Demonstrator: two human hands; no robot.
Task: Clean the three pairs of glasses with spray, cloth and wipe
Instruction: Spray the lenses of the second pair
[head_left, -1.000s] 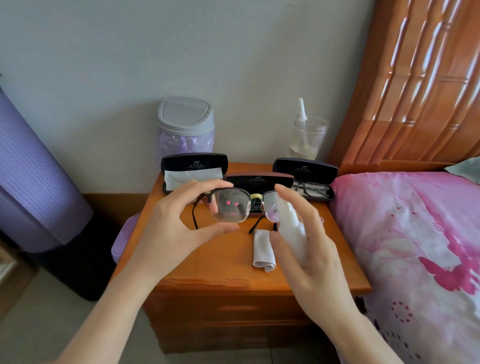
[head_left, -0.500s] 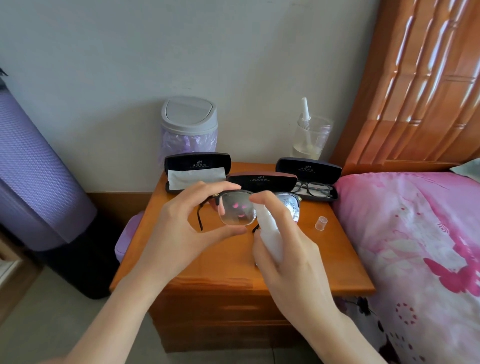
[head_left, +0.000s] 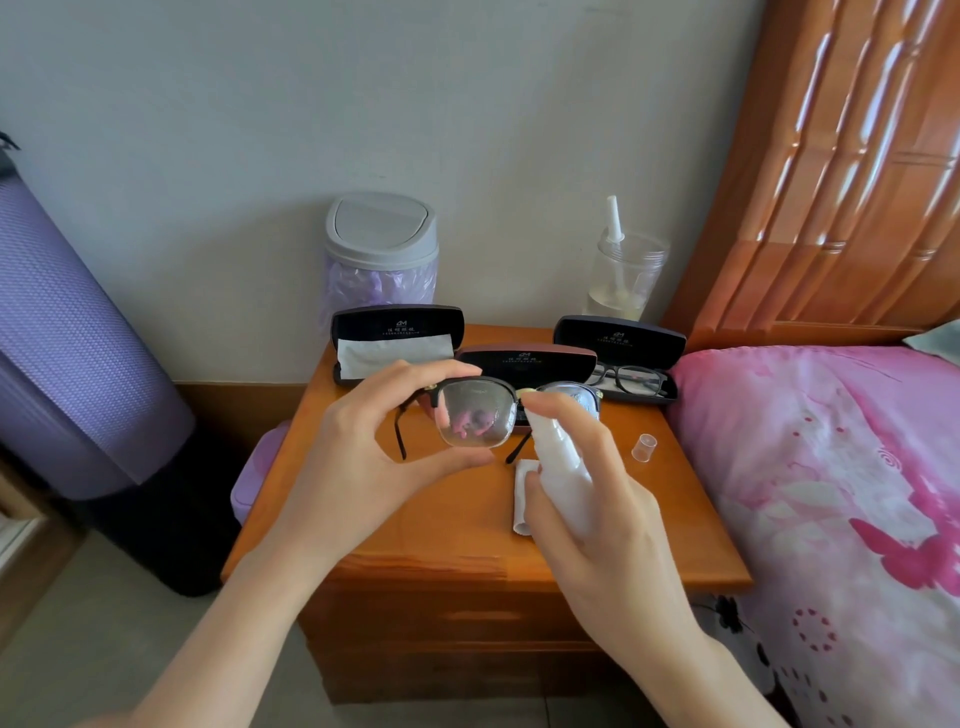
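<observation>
**Spray bottle held up to the glasses above the bench**

Head view: the left hand (head_left: 353, 457) pinches a pair of dark-rimmed glasses (head_left: 478, 413) by the left lens, fingers on the top rim and thumb under the bottom edge. It holds them upright in the air over the middle of the wooden bench (head_left: 441, 545). The right hand (head_left: 597, 530) is wrapped around a white spray bottle (head_left: 561, 457), forefinger curled over its top. The bottle's head sits just beside the bridge and covers part of the right lens.

A folded white cloth (head_left: 522, 493) lies on the bench below, partly hidden by the right hand. A small clear cap (head_left: 644, 448) stands to the right of it, near the bed (head_left: 831, 467).

Three open cases line the far edge:
- The left case (head_left: 397, 332) has a white sheet tucked in.
- The middle case (head_left: 524, 361) is behind the held glasses.
- The right case (head_left: 618, 338) holds a second pair (head_left: 631, 379).
</observation>
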